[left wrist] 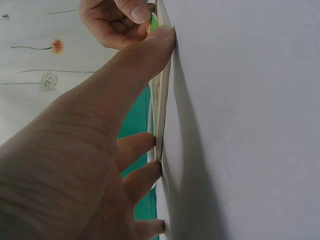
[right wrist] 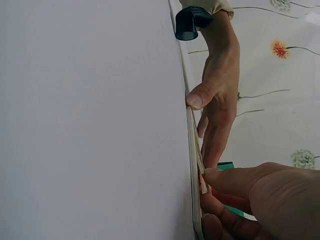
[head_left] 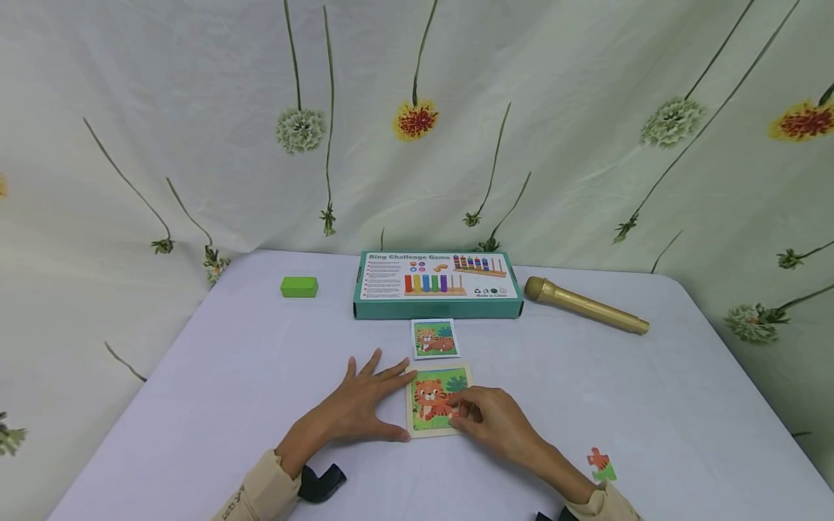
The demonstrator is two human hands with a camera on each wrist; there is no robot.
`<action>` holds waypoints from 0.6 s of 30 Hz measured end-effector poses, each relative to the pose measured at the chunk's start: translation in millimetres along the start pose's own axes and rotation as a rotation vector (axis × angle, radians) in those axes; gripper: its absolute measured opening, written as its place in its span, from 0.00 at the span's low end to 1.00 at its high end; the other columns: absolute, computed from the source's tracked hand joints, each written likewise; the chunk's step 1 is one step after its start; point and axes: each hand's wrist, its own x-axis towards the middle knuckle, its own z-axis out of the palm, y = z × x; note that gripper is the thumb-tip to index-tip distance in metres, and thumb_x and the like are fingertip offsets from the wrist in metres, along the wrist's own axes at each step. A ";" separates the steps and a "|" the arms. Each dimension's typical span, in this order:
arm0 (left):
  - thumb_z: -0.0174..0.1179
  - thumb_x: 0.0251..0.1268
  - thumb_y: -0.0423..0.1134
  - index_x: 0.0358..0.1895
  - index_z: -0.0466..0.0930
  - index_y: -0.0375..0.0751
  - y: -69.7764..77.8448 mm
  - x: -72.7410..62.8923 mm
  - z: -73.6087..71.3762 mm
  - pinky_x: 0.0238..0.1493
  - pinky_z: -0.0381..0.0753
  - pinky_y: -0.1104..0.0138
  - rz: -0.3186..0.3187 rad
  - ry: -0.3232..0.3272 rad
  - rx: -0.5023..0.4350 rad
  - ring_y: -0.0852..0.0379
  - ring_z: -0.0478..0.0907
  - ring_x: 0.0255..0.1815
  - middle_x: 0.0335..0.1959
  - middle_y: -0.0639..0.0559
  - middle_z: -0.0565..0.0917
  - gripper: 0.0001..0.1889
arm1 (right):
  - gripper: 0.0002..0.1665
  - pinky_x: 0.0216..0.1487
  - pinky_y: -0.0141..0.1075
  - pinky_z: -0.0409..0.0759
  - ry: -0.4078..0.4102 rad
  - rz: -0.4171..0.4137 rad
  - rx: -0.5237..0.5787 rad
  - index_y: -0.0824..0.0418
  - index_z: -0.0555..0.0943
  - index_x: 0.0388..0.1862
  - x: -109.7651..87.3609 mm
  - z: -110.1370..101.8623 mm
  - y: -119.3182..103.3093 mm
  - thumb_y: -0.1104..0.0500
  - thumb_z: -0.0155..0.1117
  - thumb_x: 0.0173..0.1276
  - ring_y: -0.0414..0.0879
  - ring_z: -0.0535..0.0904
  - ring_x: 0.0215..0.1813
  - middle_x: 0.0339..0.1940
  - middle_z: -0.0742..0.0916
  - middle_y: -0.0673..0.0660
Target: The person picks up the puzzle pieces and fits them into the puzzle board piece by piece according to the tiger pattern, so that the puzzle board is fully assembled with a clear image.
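A wooden jigsaw board [head_left: 428,433] with a tiger picture lies flat in the middle of the table. My left hand [head_left: 363,405] spreads its fingers along the board's left side, thumb at the near left corner and fingertips touching the edge. At the lower right of the picture, my right hand [head_left: 498,425] pinches a puzzle piece [right wrist: 203,184] between thumb and fingers. That piece's green edge [left wrist: 154,22] shows in the left wrist view; most of it is hidden by the fingers. Another puzzle piece [head_left: 601,464], orange and green, lies loose beside the right forearm.
Just beyond the board lies a matching tiger card [head_left: 435,339]. Behind it is a teal Ring Challenge Game box [head_left: 438,310]. A green block [head_left: 299,287] stands at the back left, and a gold toy microphone [head_left: 586,304] lies at the back right.
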 end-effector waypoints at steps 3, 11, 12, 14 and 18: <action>0.69 0.39 0.68 0.71 0.64 0.59 0.2 0.3 0.2 0.68 0.31 0.32 0.000 0.000 0.001 0.37 0.38 0.77 0.75 0.58 0.59 0.49 | 0.11 0.25 0.26 0.71 0.000 -0.003 0.004 0.56 0.84 0.41 -0.2 0.3 0.2 0.61 0.72 0.58 0.30 0.69 0.24 0.23 0.79 0.40; 0.69 0.39 0.68 0.71 0.65 0.59 0.2 1.5 0.2 0.68 0.31 0.32 -0.004 0.000 0.001 0.37 0.38 0.77 0.75 0.58 0.59 0.49 | 0.09 0.25 0.26 0.73 -0.022 0.002 0.034 0.56 0.82 0.39 -0.4 -0.1 0.3 0.61 0.71 0.59 0.31 0.70 0.24 0.24 0.79 0.40; 0.69 0.39 0.68 0.71 0.65 0.59 0.3 1.3 0.2 0.68 0.31 0.32 -0.004 0.000 -0.001 0.37 0.38 0.77 0.75 0.58 0.59 0.49 | 0.08 0.25 0.26 0.73 -0.026 0.007 0.038 0.56 0.82 0.38 -0.4 -0.4 -0.1 0.61 0.71 0.60 0.31 0.70 0.24 0.24 0.79 0.40; 0.69 0.39 0.68 0.71 0.65 0.59 0.4 0.9 0.3 0.68 0.31 0.32 -0.007 -0.003 -0.004 0.37 0.38 0.77 0.75 0.58 0.59 0.49 | 0.08 0.25 0.26 0.73 -0.031 0.010 0.041 0.56 0.82 0.38 -0.3 -0.4 -0.4 0.61 0.70 0.59 0.31 0.70 0.24 0.24 0.79 0.40; 0.69 0.39 0.68 0.71 0.64 0.59 0.7 0.3 0.4 0.68 0.30 0.33 -0.009 -0.004 -0.005 0.37 0.38 0.77 0.75 0.58 0.59 0.49 | 0.09 0.24 0.26 0.72 -0.036 0.013 0.043 0.56 0.82 0.38 -0.4 -0.6 -1.5 0.61 0.71 0.59 0.31 0.70 0.23 0.24 0.79 0.41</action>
